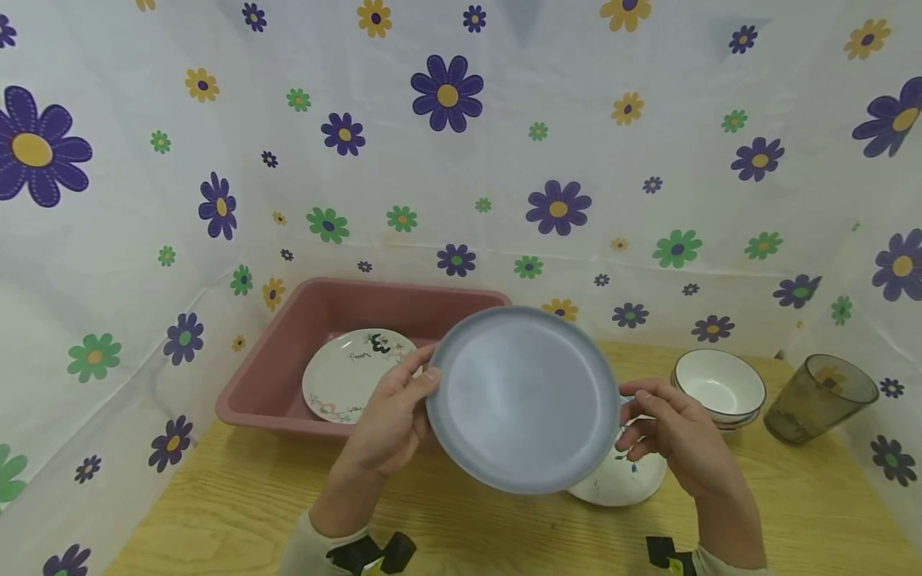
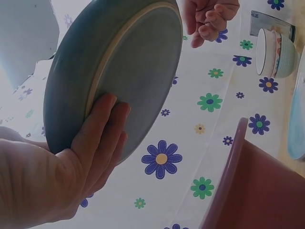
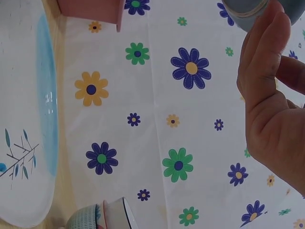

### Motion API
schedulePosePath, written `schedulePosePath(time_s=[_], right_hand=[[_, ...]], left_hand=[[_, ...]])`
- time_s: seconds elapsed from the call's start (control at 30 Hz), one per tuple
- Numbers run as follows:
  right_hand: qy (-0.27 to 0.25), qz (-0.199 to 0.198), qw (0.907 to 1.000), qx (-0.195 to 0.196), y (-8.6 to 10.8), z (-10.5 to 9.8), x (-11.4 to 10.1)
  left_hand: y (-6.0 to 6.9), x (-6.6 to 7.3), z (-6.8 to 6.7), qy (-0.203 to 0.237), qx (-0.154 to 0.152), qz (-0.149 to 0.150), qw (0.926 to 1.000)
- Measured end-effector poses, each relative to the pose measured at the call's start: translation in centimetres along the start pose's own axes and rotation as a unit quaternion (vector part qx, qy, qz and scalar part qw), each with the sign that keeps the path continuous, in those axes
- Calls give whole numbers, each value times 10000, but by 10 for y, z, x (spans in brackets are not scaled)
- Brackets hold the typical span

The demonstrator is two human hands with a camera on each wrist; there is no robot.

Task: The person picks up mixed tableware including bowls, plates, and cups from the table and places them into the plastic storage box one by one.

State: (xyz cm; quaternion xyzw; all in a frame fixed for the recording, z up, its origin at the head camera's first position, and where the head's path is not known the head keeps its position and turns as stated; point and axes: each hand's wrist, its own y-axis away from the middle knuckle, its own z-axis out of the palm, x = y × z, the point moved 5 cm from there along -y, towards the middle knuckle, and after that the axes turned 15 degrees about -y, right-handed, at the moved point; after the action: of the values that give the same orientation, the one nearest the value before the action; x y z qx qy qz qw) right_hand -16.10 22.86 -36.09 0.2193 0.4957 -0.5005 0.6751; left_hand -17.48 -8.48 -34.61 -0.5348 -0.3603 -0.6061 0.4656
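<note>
My left hand (image 1: 389, 416) grips the left edge of a round blue-grey plate (image 1: 526, 400), thumb on the rim and fingers underneath. The plate is held up above the table, its upper face tilted toward the head camera; the left wrist view shows its underside with a pale foot ring. Beside the plate's right edge, my right hand (image 1: 677, 432) has loosely bent fingers, and a small gap separates it from the plate in the left wrist view. Partly hidden behind the raised plate, a white plate (image 1: 612, 484) with a blue plant pattern lies on the table.
A pink basin (image 1: 248, 384) stands at the back left, holding a white patterned plate (image 1: 338, 372). To the right are stacked bowls (image 1: 713, 384) and a tinted, see-through cup (image 1: 814, 400). Flower-printed sheeting (image 1: 432, 160) encloses the wooden table (image 1: 238, 496) at the back and sides.
</note>
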Motion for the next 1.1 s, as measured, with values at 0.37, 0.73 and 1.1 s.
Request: schedulePosePath(time_s=[0.37, 0.73, 1.1], right_hand=[[8, -70, 9999, -142, 0, -1, -1], [77, 36, 10000, -19, 0, -3, 1], [66, 121, 9999, 104, 0, -5, 2]], left_hand=[[1, 4, -11, 18, 181, 86, 9998], [3, 10, -28, -47, 502, 318, 9982], [7, 20, -49, 29, 741, 543, 9958]])
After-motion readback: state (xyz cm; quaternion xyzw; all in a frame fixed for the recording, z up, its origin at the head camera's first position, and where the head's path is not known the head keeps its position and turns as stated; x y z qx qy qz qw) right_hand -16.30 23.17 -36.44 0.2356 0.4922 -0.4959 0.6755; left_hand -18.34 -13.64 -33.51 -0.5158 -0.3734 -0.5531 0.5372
